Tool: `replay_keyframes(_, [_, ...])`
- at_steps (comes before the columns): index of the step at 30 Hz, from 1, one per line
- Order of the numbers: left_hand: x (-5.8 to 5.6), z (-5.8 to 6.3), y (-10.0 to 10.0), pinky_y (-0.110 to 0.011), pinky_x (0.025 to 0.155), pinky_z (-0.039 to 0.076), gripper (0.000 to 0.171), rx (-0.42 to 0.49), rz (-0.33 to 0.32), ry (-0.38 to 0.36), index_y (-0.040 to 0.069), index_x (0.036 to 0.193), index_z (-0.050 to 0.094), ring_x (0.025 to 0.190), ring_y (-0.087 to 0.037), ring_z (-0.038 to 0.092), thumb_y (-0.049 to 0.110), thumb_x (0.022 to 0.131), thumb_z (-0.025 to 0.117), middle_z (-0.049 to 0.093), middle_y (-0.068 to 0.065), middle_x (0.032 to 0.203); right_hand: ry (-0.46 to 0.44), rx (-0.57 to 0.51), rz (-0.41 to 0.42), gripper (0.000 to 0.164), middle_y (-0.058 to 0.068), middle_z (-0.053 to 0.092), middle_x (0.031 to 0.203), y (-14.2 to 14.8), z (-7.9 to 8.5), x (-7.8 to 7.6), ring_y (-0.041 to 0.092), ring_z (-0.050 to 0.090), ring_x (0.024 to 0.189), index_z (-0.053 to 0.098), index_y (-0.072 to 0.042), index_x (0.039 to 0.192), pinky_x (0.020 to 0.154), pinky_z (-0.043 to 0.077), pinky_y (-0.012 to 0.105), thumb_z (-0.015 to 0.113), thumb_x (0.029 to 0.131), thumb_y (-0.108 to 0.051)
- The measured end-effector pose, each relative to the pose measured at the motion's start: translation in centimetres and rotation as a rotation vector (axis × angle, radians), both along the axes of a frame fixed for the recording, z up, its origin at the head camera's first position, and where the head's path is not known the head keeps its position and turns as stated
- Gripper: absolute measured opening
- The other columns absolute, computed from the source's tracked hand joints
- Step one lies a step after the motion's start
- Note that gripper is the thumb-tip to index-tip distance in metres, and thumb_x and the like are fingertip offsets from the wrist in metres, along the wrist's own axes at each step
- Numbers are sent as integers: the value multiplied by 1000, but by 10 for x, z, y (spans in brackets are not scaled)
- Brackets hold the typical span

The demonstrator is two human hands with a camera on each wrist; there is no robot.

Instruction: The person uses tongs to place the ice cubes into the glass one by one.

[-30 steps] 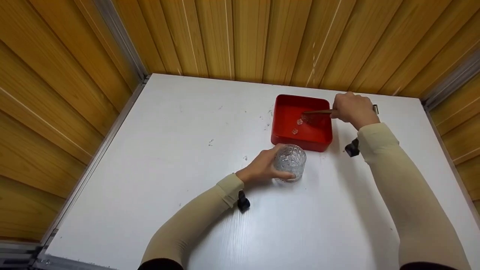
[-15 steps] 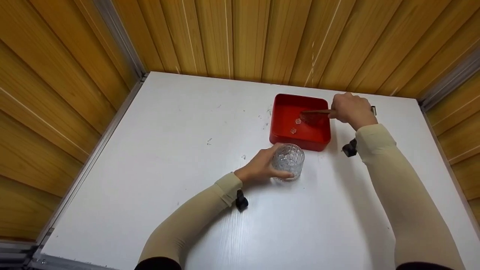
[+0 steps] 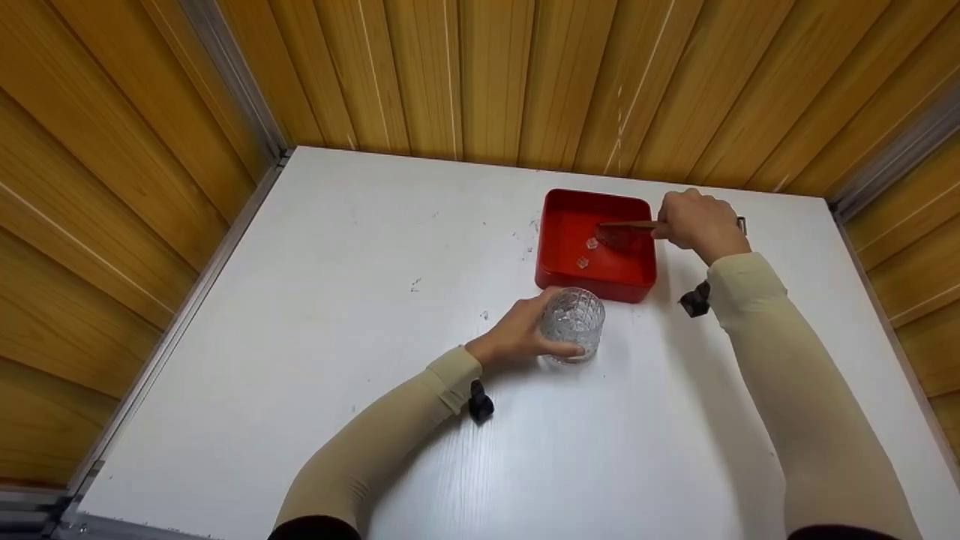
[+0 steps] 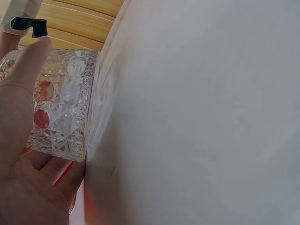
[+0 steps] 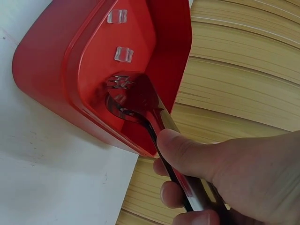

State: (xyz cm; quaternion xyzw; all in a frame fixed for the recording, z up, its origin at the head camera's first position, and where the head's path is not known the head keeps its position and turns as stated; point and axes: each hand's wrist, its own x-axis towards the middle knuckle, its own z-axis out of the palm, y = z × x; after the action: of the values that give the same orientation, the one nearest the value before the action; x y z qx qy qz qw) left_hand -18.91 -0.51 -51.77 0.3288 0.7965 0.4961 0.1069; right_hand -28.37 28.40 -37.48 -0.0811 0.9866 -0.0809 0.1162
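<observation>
My left hand (image 3: 521, 334) grips a clear cut-glass tumbler (image 3: 576, 319) upright on the white table, just in front of a red square box (image 3: 596, 287). In the left wrist view, thumb and fingers curl round the tumbler's patterned wall (image 4: 61, 101). Clear pieces show inside the tumbler in the head view. My right hand (image 3: 699, 221), raised at the box's right side, holds metal serving tongs (image 5: 145, 105) with one forked end and one spoon-like end. Their tips reach low into the box, near two clear ice cubes (image 5: 123, 54). Whether the tips hold anything I cannot tell.
The white table (image 3: 337, 300) runs up to wood-patterned panels (image 3: 495, 82) at the back and sides. Small dark scuffs mark its top left of the box. A black camera clip (image 3: 696, 300) hangs at my right wrist, and another (image 3: 481, 403) at my left.
The head view has drifted slightly, so everything sits a little further left. Both hands, the tumbler, the tongs and the ice cubes keep nearly the same places relative to the box.
</observation>
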Motion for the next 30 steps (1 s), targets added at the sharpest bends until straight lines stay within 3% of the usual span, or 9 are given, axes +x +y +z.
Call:
replay_keyframes(5, [1, 1, 1, -24, 98, 50, 83, -10, -2, -4, 19, 147, 45, 114, -9, 61, 39, 79, 90, 66, -1, 127, -20, 1, -10, 25, 16, 72, 89, 3, 0, 1, 32, 61, 77, 74, 5, 112, 63, 50, 44, 74, 95, -14])
replay_keyframes(17, [2, 1, -1, -23, 98, 50, 85, -5, -9, 8, 20, 148, 44, 115, -9, 61, 38, 79, 90, 66, -2, 129, 89, 68, 52, 22, 14, 71, 83, 2, -5, 10, 29, 56, 71, 77, 2, 108, 58, 48, 39, 74, 95, -16])
replay_keyframes(30, [5, -3, -5, -24, 98, 50, 85, 0, -10, 21, 19, 148, 44, 112, -9, 62, 39, 79, 90, 67, -1, 126, 122, 39, 47, 24, 6, 69, 83, 20, -6, 29, 28, 54, 74, 78, -6, 113, 57, 45, 39, 72, 98, -24])
